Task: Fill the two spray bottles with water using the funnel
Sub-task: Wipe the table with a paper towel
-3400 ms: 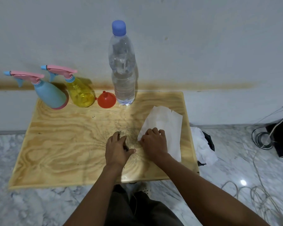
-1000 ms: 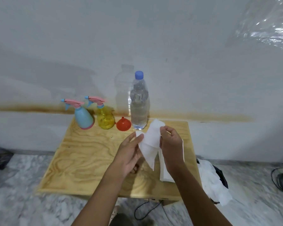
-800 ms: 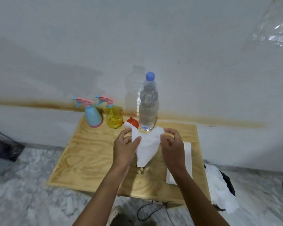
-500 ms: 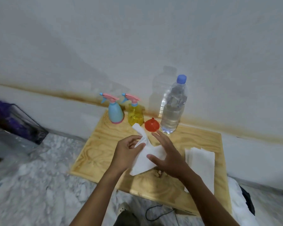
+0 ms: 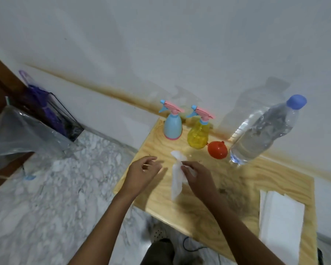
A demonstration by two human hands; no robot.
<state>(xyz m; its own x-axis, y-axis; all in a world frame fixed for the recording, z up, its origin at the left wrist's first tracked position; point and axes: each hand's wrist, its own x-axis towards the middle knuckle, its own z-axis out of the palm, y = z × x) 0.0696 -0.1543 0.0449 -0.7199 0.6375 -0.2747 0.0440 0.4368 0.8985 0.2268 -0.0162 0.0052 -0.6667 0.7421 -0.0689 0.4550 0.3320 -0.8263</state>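
Observation:
A blue spray bottle (image 5: 172, 127) and a yellow spray bottle (image 5: 198, 135), both with pink trigger heads on, stand at the back of the wooden table (image 5: 237, 203). An orange funnel (image 5: 217, 150) lies mouth-down beside the yellow one. A tall clear water bottle (image 5: 260, 136) with a blue cap stands to their right. My right hand (image 5: 198, 177) pinches a crumpled white tissue (image 5: 176, 178) above the table's front left. My left hand (image 5: 141, 174) hovers just left of it, fingers loosely curled, holding nothing.
A stack of white tissues (image 5: 281, 222) lies at the table's right front. To the left on the marble floor stands a bin lined with a clear plastic bag (image 5: 17, 138), and a dark wire frame with purple items (image 5: 52, 113) leans by the wall.
My head has turned left, bringing the bin into view. The tissue has been bunched up and passed to my right hand alone; my left hand has let go.

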